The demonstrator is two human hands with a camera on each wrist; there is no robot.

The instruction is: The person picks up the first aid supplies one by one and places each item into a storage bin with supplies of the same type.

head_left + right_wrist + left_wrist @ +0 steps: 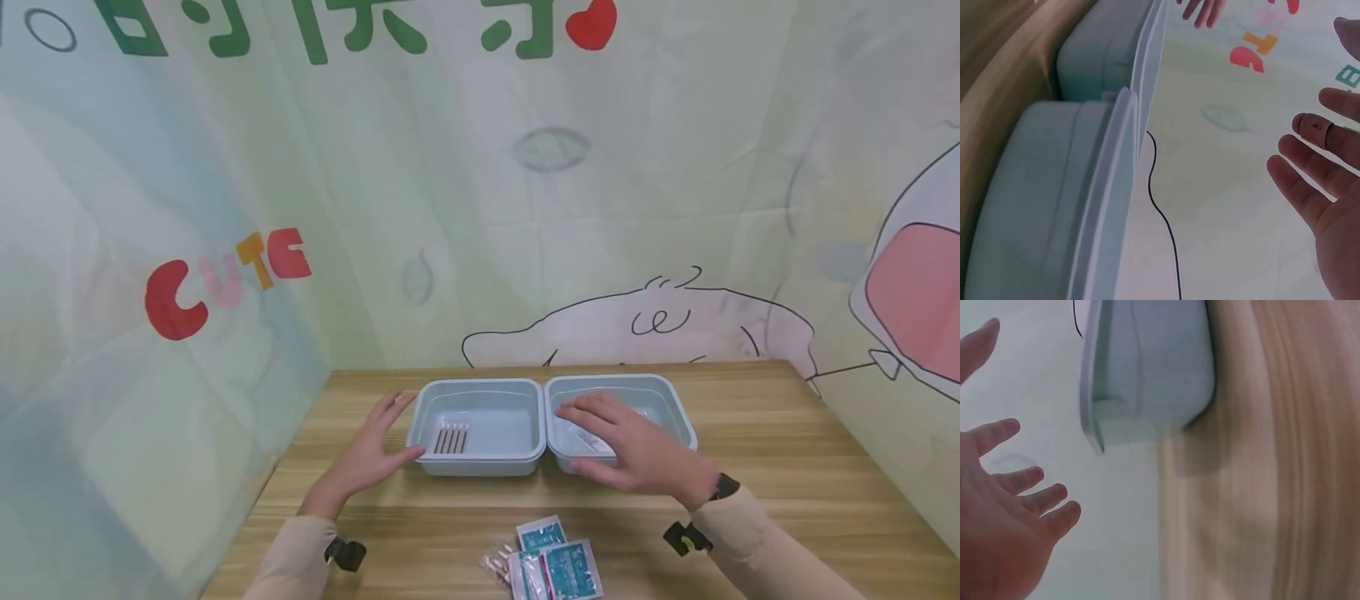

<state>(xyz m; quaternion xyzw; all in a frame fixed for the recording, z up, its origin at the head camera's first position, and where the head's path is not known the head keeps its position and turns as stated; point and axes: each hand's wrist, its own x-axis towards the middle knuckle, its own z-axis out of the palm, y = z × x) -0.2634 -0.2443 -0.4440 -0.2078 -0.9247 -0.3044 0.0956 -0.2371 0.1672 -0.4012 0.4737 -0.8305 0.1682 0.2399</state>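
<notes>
Two pale blue plastic trays stand side by side on the table. By the outer side of the left tray (pixel 480 468) is my left hand (pixel 367 454), fingers spread and thumb near the rim; its palm is bare in the left wrist view. Several thin brown sticks with pale ends (pixel 452 439) lie in a row inside that tray. Above the right tray (pixel 678 417) my right hand (pixel 637 450) is held with its fingers extended and nothing in them. It partly covers a clear packet with white print (pixel 592 440). One right finger wears a bandage (pixel 1315 130).
Nearer me on the wooden table (pixel 405 533) lie several teal and white sachets (pixel 572 571) in a loose pile. Beside them is a clear bag of small pale-tipped sticks (pixel 498 561). A printed cloth backdrop (pixel 420 208) rises behind the table and along its left side.
</notes>
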